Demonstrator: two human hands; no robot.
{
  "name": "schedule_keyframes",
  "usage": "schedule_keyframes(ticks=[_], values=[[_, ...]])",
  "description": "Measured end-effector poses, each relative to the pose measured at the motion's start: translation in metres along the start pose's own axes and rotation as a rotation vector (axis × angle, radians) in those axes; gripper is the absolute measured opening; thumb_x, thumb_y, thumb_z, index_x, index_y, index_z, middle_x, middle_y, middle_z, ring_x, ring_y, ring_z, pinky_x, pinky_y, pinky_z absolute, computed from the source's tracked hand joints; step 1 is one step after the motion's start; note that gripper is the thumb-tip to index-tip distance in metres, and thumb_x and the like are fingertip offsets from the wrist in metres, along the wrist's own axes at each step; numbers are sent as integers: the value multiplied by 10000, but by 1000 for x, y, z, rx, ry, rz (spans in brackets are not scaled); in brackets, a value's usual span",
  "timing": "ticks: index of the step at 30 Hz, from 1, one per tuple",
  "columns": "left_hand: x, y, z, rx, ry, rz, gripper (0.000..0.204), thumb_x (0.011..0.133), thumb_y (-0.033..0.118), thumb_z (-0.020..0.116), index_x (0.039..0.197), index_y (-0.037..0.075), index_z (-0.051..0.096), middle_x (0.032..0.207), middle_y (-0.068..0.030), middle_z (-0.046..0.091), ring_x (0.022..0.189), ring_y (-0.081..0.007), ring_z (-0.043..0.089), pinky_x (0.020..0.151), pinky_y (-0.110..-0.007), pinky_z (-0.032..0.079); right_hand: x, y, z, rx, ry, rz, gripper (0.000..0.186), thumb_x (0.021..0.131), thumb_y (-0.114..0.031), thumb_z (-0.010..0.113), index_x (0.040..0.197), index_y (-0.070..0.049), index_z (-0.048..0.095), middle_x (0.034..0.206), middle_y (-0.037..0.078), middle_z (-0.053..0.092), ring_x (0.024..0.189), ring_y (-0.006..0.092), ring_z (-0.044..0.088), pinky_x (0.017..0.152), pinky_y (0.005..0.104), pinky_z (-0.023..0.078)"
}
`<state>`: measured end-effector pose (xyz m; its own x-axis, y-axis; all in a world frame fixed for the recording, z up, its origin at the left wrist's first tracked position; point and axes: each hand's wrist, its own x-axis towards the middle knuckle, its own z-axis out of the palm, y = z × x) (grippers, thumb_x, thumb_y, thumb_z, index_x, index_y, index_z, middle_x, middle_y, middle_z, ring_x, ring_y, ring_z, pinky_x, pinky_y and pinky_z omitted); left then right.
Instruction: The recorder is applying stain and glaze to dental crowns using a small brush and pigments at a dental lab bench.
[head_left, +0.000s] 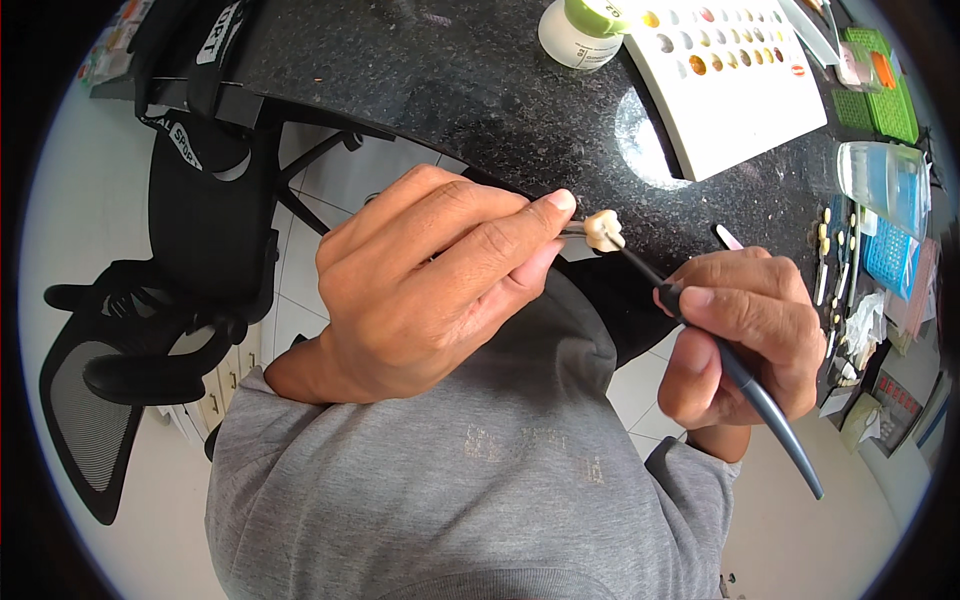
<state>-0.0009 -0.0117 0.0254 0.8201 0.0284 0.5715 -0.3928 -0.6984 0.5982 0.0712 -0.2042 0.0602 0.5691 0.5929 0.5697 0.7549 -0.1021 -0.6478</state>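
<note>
A pale, tooth-shaped piece [602, 229] is held in the air by the front edge of a dark speckled desk [430, 90]. It is carried at the end of a thin metal holder [573, 231], most of which is hidden by the left hand [435, 275]; the grip there is closed, with the holder pinched at the fingertips. In the right hand [755, 325], the grip is closed around a slim, dark, brush-like tool [741, 372], held like a pen, and its tip appears to be set against the lower right side of the piece. The work seems to be under way: the piece is already mounted and the tool brought to it. How much of its surface has been treated cannot be told, and the piece is not yet set down. Farther back on the desk, a white palette [750, 122] with rows of coloured spots and a green-lidded white jar [575, 42] are placed.
</note>
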Motion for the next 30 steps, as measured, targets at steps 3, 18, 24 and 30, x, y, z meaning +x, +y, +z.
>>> schedule_keyframes(ticks=[3,18,24,30], values=[[0,-1,-1,-2,-8,-3,335,579,-99,755,901,-30,696,726,-84,657,621,-175,607,504,-236,473,0,0,0,8,3,5,164,847,-110,606,891,32,537,715,129,586,591,174,600,495,229,469],[0,-1,-2,-4,-33,7,346,584,-101,750,917,-35,683,764,-96,665,633,-192,615,520,-249,486,2,2,1,46,13,-29,147,828,-89,604,866,41,547,704,126,577,585,181,601,489,232,474],[0,1,-1,3,-28,-5,343,583,-97,752,913,-30,684,763,-90,663,635,-191,616,525,-250,490,1,2,0,41,9,-21,149,826,-90,607,864,40,545,696,123,574,587,179,600,497,235,473],[1,-1,0,15,-27,3,344,583,-97,751,914,-27,686,760,-89,661,633,-190,615,522,-250,487,3,3,-2,23,10,-22,153,820,-87,612,863,45,546,700,132,578,581,181,598,491,235,464]])
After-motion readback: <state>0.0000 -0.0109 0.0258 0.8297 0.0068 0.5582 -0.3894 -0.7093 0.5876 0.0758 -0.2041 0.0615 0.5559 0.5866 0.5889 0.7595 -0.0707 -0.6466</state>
